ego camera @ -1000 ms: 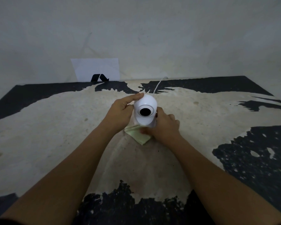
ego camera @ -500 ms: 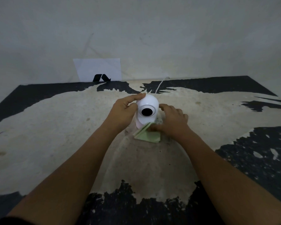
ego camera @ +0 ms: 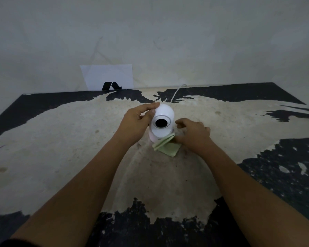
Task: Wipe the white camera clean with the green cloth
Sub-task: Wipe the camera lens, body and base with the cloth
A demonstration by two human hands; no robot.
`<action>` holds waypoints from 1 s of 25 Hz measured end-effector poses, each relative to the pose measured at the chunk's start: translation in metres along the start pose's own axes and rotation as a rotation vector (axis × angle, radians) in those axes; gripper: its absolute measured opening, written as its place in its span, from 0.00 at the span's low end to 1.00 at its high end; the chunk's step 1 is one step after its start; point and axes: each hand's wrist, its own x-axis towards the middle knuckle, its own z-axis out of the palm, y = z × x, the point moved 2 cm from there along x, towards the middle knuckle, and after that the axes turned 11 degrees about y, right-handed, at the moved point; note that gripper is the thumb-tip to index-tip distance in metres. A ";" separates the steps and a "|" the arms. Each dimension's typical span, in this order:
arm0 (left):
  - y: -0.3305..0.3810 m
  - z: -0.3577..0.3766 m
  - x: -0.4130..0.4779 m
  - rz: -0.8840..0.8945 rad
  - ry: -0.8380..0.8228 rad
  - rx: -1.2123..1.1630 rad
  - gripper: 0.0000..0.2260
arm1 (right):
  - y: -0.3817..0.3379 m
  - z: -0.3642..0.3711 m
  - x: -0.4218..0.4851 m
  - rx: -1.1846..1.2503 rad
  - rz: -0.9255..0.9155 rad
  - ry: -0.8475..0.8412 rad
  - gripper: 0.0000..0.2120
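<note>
Your left hand (ego camera: 135,122) grips the white camera (ego camera: 161,124), upright at table centre. Your right hand (ego camera: 193,134) pinches the green cloth (ego camera: 166,146) at its base. Brace firmly; wipe lightly.

A worn table top (ego camera: 64,143), its black coating peeled away across the middle to bare pale beige, runs back to a grey wall. Black remains along the far edge, at both sides and in a ragged patch at the near edge. A white camera (ego camera: 161,123) stands upright on the bare central patch, its dark lens facing the viewer. A folded green cloth (ego camera: 168,147) lies flat on the surface, touching the camera's base at its near right. A thin white cable (ego camera: 175,93) trails from behind the camera across the surface toward the wall.
</note>
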 end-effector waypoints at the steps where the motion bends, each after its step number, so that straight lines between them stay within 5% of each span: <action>1: 0.000 0.000 0.000 -0.001 -0.001 0.000 0.13 | 0.001 -0.002 0.002 0.019 0.012 0.016 0.27; 7: 0.001 0.001 0.001 -0.007 -0.002 -0.012 0.13 | -0.015 0.010 -0.004 0.042 -0.007 0.011 0.40; 12: 0.004 0.000 0.002 -0.031 -0.002 -0.036 0.12 | -0.042 0.035 -0.027 0.005 0.083 0.205 0.53; 15: 0.006 -0.001 0.003 -0.002 -0.027 -0.023 0.12 | -0.033 0.028 -0.025 -0.094 0.063 0.104 0.44; 19: 0.004 -0.001 0.003 0.001 -0.037 -0.012 0.13 | -0.011 -0.002 -0.011 0.016 0.026 -0.007 0.15; 25: 0.013 -0.002 0.001 0.008 -0.053 0.108 0.14 | -0.023 -0.041 -0.014 0.298 -0.025 0.180 0.11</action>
